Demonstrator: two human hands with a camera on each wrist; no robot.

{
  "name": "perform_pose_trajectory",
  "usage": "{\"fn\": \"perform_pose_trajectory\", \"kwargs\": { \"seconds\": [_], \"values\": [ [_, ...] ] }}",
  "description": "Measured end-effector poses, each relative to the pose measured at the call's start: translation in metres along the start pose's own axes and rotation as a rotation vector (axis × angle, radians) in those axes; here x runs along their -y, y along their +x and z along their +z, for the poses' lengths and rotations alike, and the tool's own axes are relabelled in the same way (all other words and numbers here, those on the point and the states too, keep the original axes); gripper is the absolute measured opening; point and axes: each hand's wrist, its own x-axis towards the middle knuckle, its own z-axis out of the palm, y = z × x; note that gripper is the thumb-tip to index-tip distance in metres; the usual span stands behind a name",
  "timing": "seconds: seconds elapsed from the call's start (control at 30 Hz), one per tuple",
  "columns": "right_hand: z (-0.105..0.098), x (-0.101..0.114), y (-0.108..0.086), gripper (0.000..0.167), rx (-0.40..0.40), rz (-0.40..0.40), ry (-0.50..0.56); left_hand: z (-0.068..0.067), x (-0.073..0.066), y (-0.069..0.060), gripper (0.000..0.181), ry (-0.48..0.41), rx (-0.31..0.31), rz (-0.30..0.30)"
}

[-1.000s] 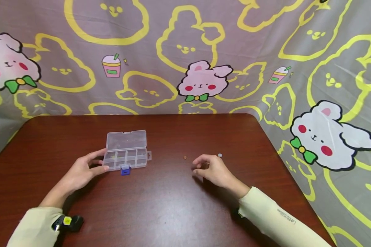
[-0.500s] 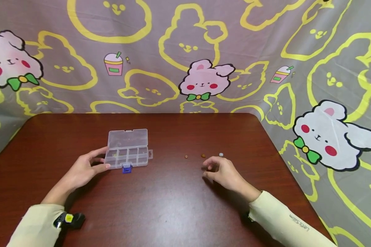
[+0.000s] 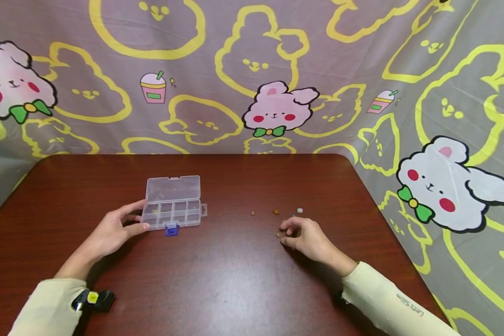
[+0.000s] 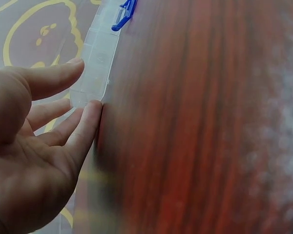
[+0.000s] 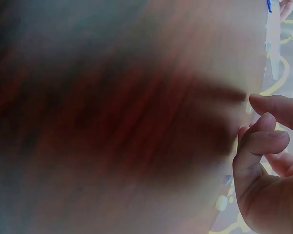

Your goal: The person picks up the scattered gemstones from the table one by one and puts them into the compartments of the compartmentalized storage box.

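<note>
Head view: the left hand [image 3: 115, 231] grips the clear box [image 3: 174, 190] at left; the right hand [image 3: 307, 238], fingertips parted on nothing I can see, should pinch low around the tiny piece [image 3: 278, 235] just left.

In the head view the desk [image 3: 235, 284] is reddish brown with darker grain streaks; the box [image 3: 173, 189] is clear and colourless, its latch [image 3: 171, 231] vivid blue at six o'clock; at the box's three o'clock lie a reddish-brown bead [image 3: 253, 213], an amber bead [image 3: 276, 212] and a whitish bead [image 3: 300, 211]; at twelve o'clock the curtain [image 3: 210, 28] is mauve-grey, patterned with yellow outlines and white rabbits, red-cheeked and green-bowed; the right sleeve [image 3: 386, 298] is cream, dark-lettered.
</note>
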Motion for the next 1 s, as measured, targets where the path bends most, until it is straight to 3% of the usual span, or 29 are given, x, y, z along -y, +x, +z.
{"fn": "perform_pose_trajectory", "kwargs": {
  "seconds": [0.53, 1.0],
  "values": [
    [0.0017, -0.0013, 0.0063, 0.020, 0.051, -0.017, -0.009, 0.0003, -0.0003, -0.0009, 0.071, 0.004, 0.004, -0.015],
    [0.0024, 0.0037, 0.0097, 0.011, 0.088, 0.035, 0.030, -0.0001, -0.0011, -0.0011, 0.071, -0.001, 0.008, -0.020]
  ]
}}
